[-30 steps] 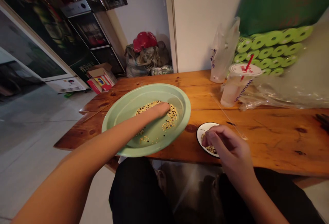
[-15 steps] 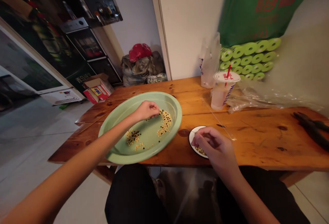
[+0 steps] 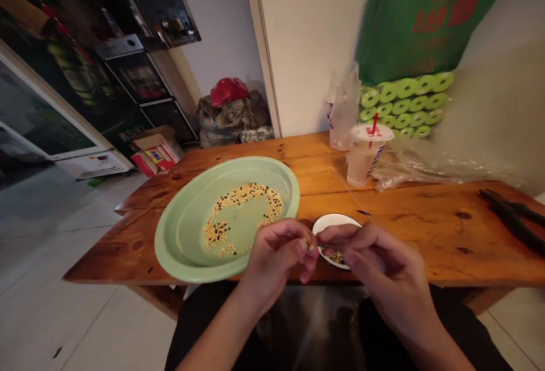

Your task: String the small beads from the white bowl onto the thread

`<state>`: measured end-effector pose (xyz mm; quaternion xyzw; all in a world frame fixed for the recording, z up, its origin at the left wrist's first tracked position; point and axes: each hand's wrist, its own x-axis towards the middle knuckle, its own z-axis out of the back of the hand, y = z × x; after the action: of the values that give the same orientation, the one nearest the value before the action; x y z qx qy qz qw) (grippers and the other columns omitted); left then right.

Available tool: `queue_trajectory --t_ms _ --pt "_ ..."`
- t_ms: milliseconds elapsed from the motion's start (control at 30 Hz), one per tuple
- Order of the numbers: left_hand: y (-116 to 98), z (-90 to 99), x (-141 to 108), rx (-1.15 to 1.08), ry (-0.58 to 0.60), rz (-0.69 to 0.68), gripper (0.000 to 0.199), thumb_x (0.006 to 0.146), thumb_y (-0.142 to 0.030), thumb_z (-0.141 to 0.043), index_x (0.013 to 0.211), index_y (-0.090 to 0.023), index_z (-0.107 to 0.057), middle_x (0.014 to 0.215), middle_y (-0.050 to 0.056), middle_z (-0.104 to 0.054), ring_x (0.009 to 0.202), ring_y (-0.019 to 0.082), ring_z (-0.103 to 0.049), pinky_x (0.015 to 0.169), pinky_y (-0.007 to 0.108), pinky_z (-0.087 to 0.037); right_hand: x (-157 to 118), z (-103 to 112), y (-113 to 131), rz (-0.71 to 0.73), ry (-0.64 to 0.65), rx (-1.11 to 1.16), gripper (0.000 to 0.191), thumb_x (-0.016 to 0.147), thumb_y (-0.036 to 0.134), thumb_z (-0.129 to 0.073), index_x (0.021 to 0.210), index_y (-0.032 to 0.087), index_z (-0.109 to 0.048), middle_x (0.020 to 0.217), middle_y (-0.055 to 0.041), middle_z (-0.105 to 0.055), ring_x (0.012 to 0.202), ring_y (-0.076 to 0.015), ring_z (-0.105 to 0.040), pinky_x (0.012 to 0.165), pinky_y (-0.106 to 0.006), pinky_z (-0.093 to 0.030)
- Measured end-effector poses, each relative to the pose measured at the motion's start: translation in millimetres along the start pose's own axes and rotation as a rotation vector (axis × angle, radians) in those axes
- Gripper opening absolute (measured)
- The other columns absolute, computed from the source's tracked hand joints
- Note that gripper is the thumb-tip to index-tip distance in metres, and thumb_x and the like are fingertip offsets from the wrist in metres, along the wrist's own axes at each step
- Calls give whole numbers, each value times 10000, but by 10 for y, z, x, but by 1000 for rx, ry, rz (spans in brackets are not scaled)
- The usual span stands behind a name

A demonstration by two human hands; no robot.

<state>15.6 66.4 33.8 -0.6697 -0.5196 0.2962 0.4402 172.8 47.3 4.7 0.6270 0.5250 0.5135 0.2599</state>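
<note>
A pale green basin holds many small round yellow and black pieces, like beads or beans, spread in a curve and a heap. My left hand is in front of the basin's right edge, its thumb and fingers pinched on a tiny pale yellow piece. Facing it is my right hand, also pinched, above a small white dish with a dark rim. What the right fingers hold is too fine to make out. More small pieces lie in the dish, partly hidden by that hand.
A lidded plastic cup with a red straw stands behind the dish on the wooden table. Black-handled pliers lie at the right. Clear plastic wrap, light green rolls and a green bag are at the back.
My left hand has moved from over the basin's far side toward me and right, close to my right hand. It now shows a tiny yellow piece between its fingertips.
</note>
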Motion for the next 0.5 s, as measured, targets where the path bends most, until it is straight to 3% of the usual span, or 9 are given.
queue_trajectory --t_ms 167,300,500 --pt "97 116 -108 -182 -32 6 229 702 -293 -828 655 -131 -673 574 -26 -605 424 33 -511 367 105 -423 -73 -63 -51 29 54 -96 145 912 124 -614 828 241 -617 1073 -23 -738 1029 -171 -697 894 -288 -580" --pt "145 163 -155 -195 -63 -46 152 749 -246 -805 700 -138 -711 622 -15 -647 469 38 -557 401 100 -467 -102 -115 -88 85 51 -183 168 896 76 -600 847 236 -620 1103 -36 -733 1085 -175 -690 907 -253 -569" --pt "195 203 -159 -160 -50 -108 95 788 -250 -777 744 -176 -737 654 -20 -660 496 39 -580 414 91 -477 -141 -187 -90 73 -68 -233 160 869 98 -628 814 248 -615 1047 -36 -757 1007 -193 -723 886 -305 -598"
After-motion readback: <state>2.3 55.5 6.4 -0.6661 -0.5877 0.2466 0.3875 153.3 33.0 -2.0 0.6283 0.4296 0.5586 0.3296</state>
